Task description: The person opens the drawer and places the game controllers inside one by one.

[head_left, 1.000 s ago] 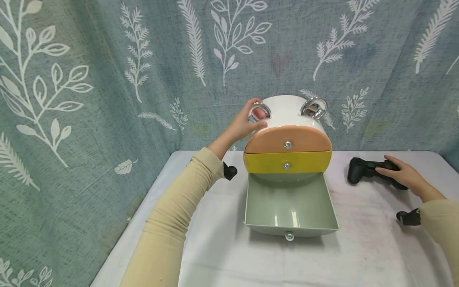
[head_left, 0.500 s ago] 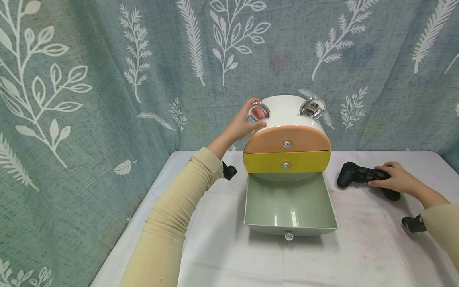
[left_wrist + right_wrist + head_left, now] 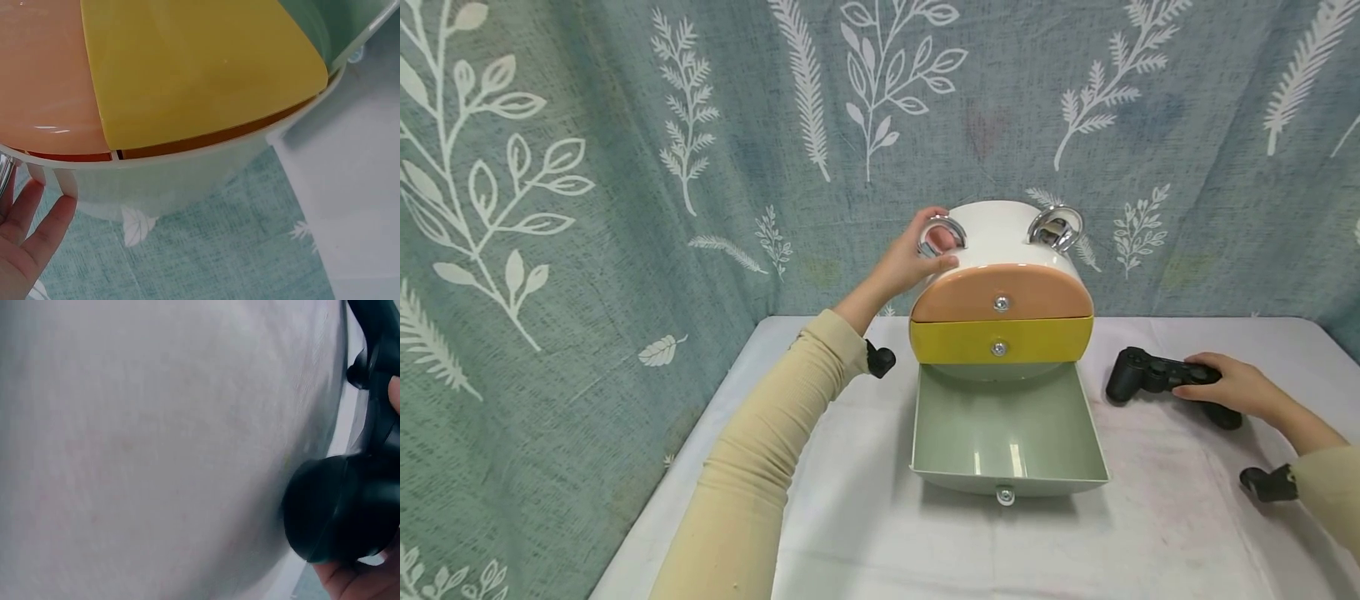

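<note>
A rounded white drawer cabinet (image 3: 996, 229) stands mid-table, with an orange drawer front (image 3: 970, 292) above a yellow one (image 3: 955, 342). Its bottom green drawer (image 3: 1011, 421) is pulled out, with nothing inside. My left hand (image 3: 917, 254) rests on the cabinet's upper left side, around the left chrome ring (image 3: 958, 229). In the left wrist view its fingers (image 3: 50, 228) lie fairly straight against the white shell. On the right, my right hand (image 3: 1236, 385) grips a black game controller (image 3: 1157, 375), thumb in front. The right wrist view shows a controller grip (image 3: 340, 509) with fingers beneath it.
A second chrome ring (image 3: 1056, 227) sticks up on the cabinet's right top. Behind the white-covered table (image 3: 865, 500) hangs a green-blue leaf-patterned curtain (image 3: 820, 100), which also runs along the left side. Black wrist cameras (image 3: 1262, 483) sit at both sleeves.
My right hand has brought the controller a little left and toward me, turning it slightly. The left hand, cabinet and green drawer stay where they were.
</note>
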Available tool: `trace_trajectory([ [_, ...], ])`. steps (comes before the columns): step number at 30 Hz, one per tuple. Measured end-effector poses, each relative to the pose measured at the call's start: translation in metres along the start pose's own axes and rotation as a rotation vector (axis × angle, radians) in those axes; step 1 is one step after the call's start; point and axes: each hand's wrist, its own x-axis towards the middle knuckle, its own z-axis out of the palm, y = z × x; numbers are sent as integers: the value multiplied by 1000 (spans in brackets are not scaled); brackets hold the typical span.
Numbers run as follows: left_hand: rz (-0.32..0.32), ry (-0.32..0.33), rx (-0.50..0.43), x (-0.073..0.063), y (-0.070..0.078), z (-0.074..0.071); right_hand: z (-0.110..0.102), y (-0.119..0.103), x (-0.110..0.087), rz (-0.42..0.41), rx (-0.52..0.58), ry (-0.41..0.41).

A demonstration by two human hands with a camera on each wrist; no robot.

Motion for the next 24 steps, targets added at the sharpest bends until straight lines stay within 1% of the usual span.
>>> trace_trajectory([
  [7, 16, 2, -2, -1, 0, 0, -5, -9, -9, 31, -15, 30],
  [10, 13, 4, -6, -1, 0, 0, -9, -15, -13, 41, -15, 41],
  [18, -1, 2, -9, -1, 0, 1, -17, -31, -25, 31, -59, 116],
  [24, 8, 8, -9, -1, -1, 1, -22, -44, -36, 36, -64, 130],
])
